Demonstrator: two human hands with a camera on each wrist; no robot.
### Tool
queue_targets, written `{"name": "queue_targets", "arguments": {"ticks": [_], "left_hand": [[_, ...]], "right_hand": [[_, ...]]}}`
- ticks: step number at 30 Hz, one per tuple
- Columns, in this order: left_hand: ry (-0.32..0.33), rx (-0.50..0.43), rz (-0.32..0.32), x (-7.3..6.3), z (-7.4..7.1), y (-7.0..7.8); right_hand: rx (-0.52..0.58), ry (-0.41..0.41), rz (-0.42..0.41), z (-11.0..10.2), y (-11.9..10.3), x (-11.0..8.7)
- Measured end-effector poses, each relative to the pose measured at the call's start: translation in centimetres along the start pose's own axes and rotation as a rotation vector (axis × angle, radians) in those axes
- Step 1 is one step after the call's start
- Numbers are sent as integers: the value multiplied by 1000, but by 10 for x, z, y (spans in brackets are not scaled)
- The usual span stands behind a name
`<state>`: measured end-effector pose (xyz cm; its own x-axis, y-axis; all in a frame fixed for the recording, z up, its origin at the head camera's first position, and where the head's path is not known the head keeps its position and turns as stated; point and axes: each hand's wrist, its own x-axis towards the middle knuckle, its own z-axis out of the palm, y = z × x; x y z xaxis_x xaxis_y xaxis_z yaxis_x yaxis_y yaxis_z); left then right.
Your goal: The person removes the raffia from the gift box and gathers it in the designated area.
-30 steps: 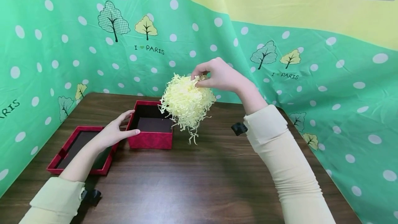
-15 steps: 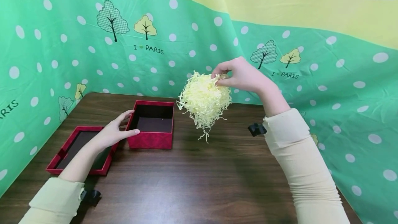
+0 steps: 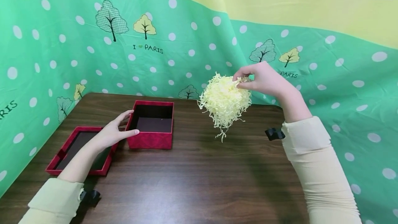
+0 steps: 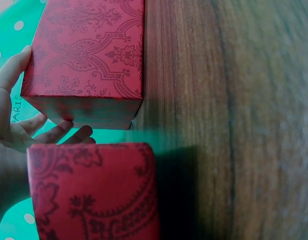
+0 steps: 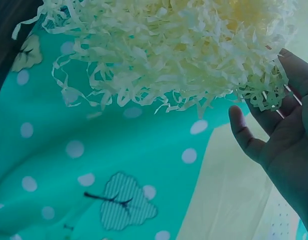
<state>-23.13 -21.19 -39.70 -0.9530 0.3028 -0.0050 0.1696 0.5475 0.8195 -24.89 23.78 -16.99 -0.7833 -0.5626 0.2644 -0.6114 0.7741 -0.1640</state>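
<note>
A clump of pale yellow shredded paper (image 3: 225,101) hangs over the table's back half, pinched at its upper right by my right hand (image 3: 264,78). Loose strands dangle below it. Up close in the right wrist view, the crinkled strips (image 5: 164,55) cover my fingertips. Left of the clump stands a red patterned box (image 3: 150,140), uncovered, dark inside. My left hand (image 3: 113,132) rests on its near left corner, thumb at the front rim and extended fingers along the left side. The left wrist view shows those fingers beside the box's patterned front (image 4: 88,50).
The red box lid (image 3: 99,171) lies upturned at the left, partly under my left forearm. Everything stands on a dark wooden table (image 3: 186,179). A green and yellow printed cloth (image 3: 174,54) hangs behind and along both sides.
My right hand has carried the shredded paper to the right, from beside the box's rim to well away from it. The left hand, box and lid have stayed put.
</note>
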Motion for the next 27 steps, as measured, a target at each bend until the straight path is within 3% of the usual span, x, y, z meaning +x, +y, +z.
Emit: {"name": "queue_targets", "arguments": {"ticks": [15, 27], "left_hand": [[2, 0, 6, 0, 0, 1], [5, 2, 6, 3, 2, -2]], "right_hand": [[-29, -26, 129, 16, 43, -38], [-10, -14, 139, 43, 79, -58]]}}
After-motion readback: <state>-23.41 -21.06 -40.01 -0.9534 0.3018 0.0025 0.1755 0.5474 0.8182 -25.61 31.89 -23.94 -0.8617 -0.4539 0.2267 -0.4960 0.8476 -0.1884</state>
